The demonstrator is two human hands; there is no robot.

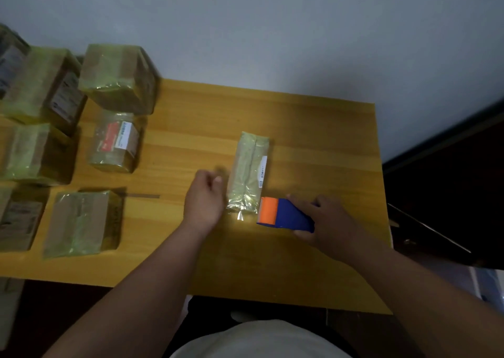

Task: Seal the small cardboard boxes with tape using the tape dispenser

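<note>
Right hand (pixel 324 218) grips the tape dispenser (pixel 283 215) at the near end of the narrow box (pixel 249 173) mid-table (pixel 313 128), already glossy with tape. Left hand (pixel 204 196) beside it, fingers loosely curled, holding nothing. Taped boxes (pixel 81 222) pile up left; this one looks nearly done.

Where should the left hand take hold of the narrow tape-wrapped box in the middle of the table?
Grip the narrow tape-wrapped cardboard box across its long sides near the middle, coming from the left. It lies flat, lengthwise away from the person, and the blue and orange tape dispenser in the right hand crowds its near right end.
</note>
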